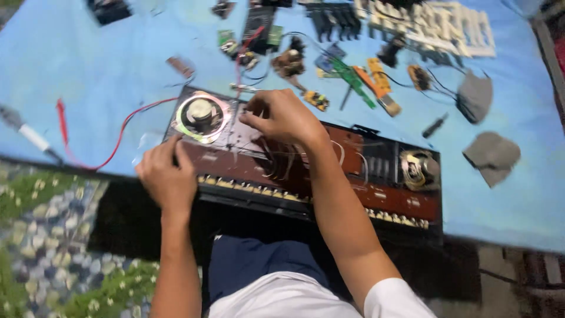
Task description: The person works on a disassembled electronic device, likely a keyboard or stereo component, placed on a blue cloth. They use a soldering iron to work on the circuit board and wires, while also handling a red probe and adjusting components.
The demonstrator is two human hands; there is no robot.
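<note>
An opened electronic keyboard (376,176) lies upside down across my lap and the blue cloth, its brown circuit board and wires showing. A round speaker (201,116) sits at its left end, another speaker (416,169) at its right. My left hand (166,176) grips the keyboard's near left edge beside the left speaker. My right hand (281,116) rests on the board's far side, fingers pinched together on something small that I cannot make out.
The blue cloth (88,70) holds loose parts: small circuit boards (353,79), a brush (382,88), grey cloth pieces (491,153), white key strips (435,23), a red probe wire (112,141) and a soldering tool (26,132). A patterned mat (41,235) lies at the left.
</note>
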